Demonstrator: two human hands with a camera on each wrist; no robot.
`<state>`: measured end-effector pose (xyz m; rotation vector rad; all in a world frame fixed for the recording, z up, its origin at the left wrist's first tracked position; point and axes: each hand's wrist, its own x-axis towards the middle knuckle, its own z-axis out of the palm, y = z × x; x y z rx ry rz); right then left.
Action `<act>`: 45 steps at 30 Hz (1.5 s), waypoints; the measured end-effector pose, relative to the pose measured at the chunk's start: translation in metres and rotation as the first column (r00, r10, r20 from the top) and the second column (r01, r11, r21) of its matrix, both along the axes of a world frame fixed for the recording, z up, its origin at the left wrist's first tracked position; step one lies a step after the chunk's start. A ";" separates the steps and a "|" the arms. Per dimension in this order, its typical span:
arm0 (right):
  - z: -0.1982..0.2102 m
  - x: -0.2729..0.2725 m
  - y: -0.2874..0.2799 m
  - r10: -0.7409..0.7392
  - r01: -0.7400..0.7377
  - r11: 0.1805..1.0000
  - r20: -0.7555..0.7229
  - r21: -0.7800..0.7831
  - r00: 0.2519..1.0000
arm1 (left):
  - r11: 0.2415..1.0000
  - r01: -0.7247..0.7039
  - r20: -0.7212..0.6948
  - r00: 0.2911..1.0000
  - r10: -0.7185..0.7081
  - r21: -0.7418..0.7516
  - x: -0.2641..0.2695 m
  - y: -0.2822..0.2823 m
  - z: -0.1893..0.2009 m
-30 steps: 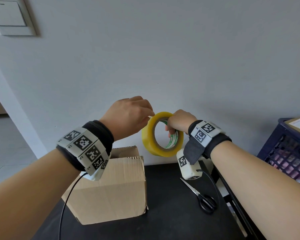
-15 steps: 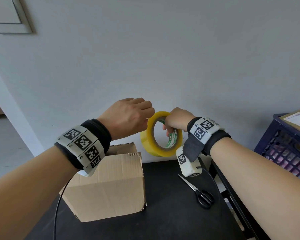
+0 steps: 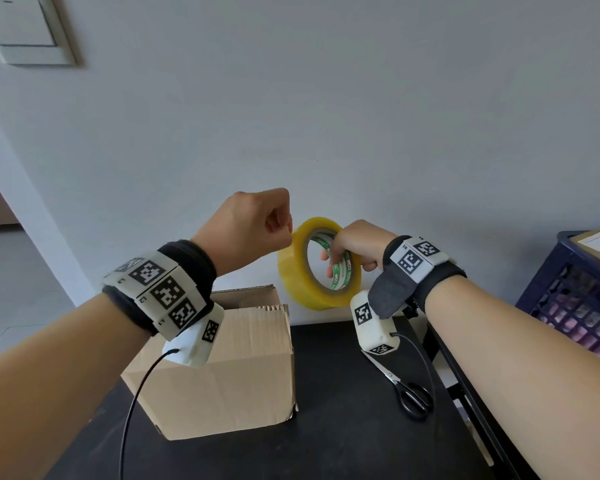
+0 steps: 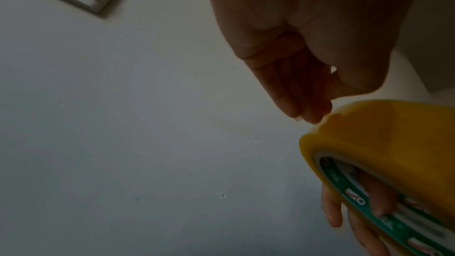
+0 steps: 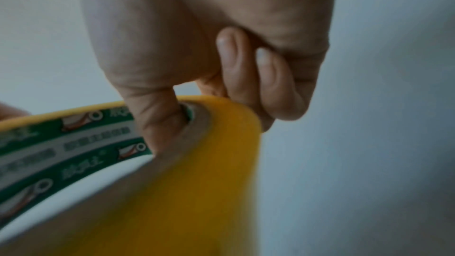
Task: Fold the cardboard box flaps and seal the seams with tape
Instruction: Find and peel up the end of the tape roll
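My right hand holds a yellow tape roll up in front of the wall, thumb through the core and fingers curled over the outside. The green printed core faces me. Curled into a fist, my left hand is at the roll's upper left edge. Its fingertips and thumb pinch at the outer tape layer; no loose end can be made out. Below the left wrist, the cardboard box stands on the black table with a rear flap up.
Black-handled scissors lie on the table right of the box. A dark blue crate with a parcel on top stands at the far right. A wall switch is high on the left. Wrist-camera cables hang below both arms.
My left hand's fingers have curled from lying over the roll into a tight fist at its upper left edge. The right hand has kept its hold and lifted the roll a little.
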<state>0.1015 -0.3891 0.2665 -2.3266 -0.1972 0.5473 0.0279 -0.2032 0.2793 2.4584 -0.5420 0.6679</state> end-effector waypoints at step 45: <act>0.003 -0.030 0.067 0.039 -0.040 0.998 -0.030 -0.039 0.999 | 0.978 0.010 0.299 0.952 -0.074 0.210 -0.020 0.060 -0.027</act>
